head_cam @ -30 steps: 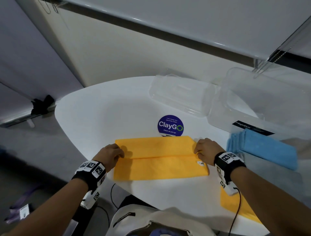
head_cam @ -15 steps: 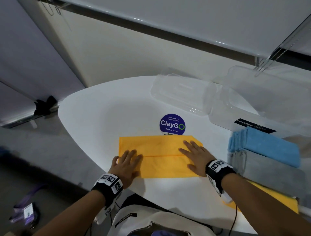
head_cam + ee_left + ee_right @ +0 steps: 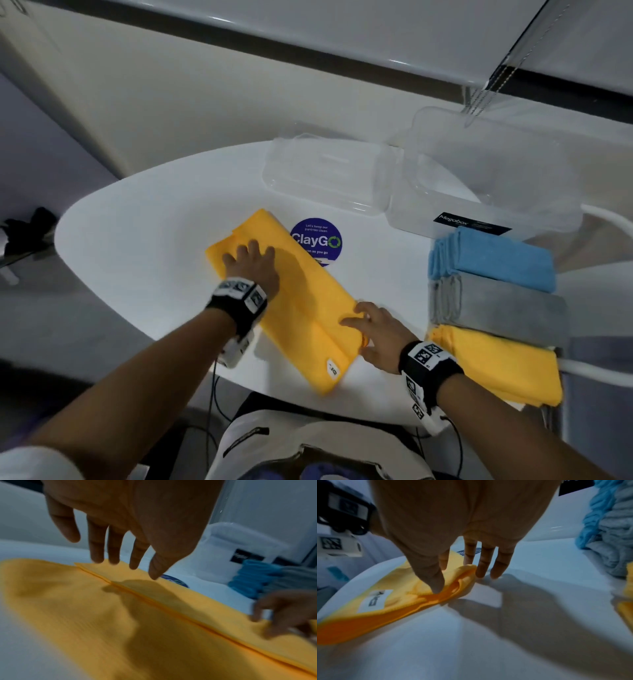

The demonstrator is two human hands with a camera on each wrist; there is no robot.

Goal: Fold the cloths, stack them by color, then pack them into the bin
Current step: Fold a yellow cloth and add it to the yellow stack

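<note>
Yellow cloth (image 3: 301, 308), folded, lies diagonal on white surface (image 3: 154, 219). Blue stack (image 3: 493, 260), grey stack (image 3: 500, 308), yellow stack (image 3: 500, 363) at right, clear bin (image 3: 486, 178) behind.

We wear black wristbands (image 3: 239, 299) with white square-patterned marker tags (one per wrist); white camera blocks (image 3: 236, 353) hang beneath, trailing thin black cables (image 3: 213, 387).

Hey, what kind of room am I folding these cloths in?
Probably an office pantry: the round blue ClayGo sticker on the white curved table reads "Let's keep our pantries clean", and a window-blind cord hangs at the wall behind.
</note>
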